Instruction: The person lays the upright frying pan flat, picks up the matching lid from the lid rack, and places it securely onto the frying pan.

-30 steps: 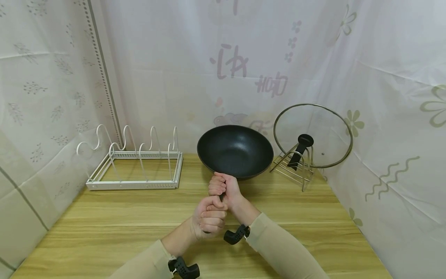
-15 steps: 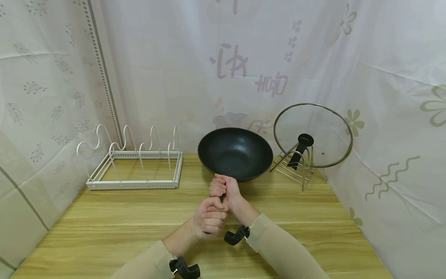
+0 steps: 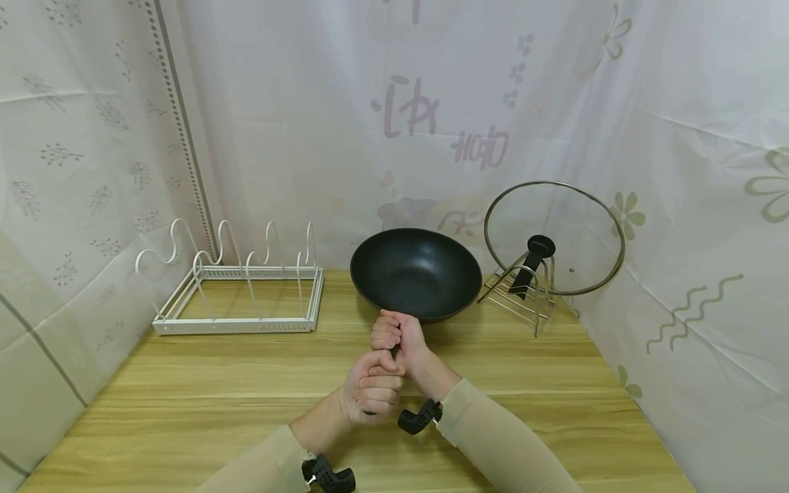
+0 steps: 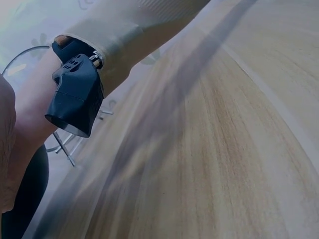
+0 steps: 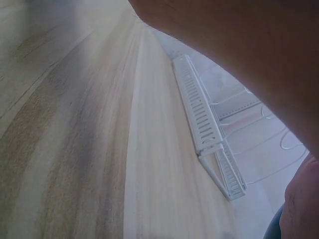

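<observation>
Wooden table [image 3: 246, 383], wok [image 3: 416, 274] beyond fingers [image 3: 379, 392], handle [image 3: 394, 351] apparently within.

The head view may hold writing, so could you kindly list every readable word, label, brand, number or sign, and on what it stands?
"HO", apparently: small pale lettering on the white patterned fabric backdrop; its remaining letters are unclear.
Larger pale characters and lower strokes, same backdrop: too stylised to read.
Top-edge marks, same backdrop: cut off.
Black round pan: no text visible.
</observation>
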Action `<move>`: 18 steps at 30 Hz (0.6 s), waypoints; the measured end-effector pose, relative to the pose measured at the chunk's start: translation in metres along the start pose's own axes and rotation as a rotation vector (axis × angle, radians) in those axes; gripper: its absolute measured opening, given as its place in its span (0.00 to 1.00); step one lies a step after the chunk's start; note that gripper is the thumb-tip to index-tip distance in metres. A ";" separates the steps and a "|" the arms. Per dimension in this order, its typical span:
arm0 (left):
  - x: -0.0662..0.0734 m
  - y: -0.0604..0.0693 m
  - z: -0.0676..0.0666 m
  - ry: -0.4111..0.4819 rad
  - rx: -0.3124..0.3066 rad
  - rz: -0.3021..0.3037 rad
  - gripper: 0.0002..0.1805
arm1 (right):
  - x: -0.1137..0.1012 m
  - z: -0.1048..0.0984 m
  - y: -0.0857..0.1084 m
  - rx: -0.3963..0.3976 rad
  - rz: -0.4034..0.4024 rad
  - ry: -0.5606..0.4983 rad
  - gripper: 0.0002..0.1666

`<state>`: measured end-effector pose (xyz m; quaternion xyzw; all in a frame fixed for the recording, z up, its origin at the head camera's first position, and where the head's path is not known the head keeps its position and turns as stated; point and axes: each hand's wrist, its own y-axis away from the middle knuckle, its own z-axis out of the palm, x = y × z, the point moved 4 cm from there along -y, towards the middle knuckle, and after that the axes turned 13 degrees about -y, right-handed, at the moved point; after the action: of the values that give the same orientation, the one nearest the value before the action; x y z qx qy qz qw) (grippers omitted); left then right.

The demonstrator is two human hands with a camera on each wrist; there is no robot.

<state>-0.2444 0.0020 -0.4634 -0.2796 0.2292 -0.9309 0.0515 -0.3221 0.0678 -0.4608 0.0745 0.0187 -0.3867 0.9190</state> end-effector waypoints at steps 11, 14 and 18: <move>-0.004 0.001 -0.004 -0.010 0.019 0.015 0.26 | -0.002 -0.006 0.000 0.015 -0.012 0.018 0.33; -0.004 0.001 -0.005 -0.012 0.021 0.014 0.25 | -0.002 -0.008 0.000 0.016 -0.017 0.018 0.32; -0.005 0.002 -0.007 -0.015 0.024 0.010 0.25 | -0.003 -0.011 0.000 0.006 -0.023 0.033 0.31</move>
<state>-0.2445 0.0044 -0.4720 -0.2848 0.2192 -0.9312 0.0613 -0.3240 0.0712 -0.4711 0.0831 0.0334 -0.3960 0.9139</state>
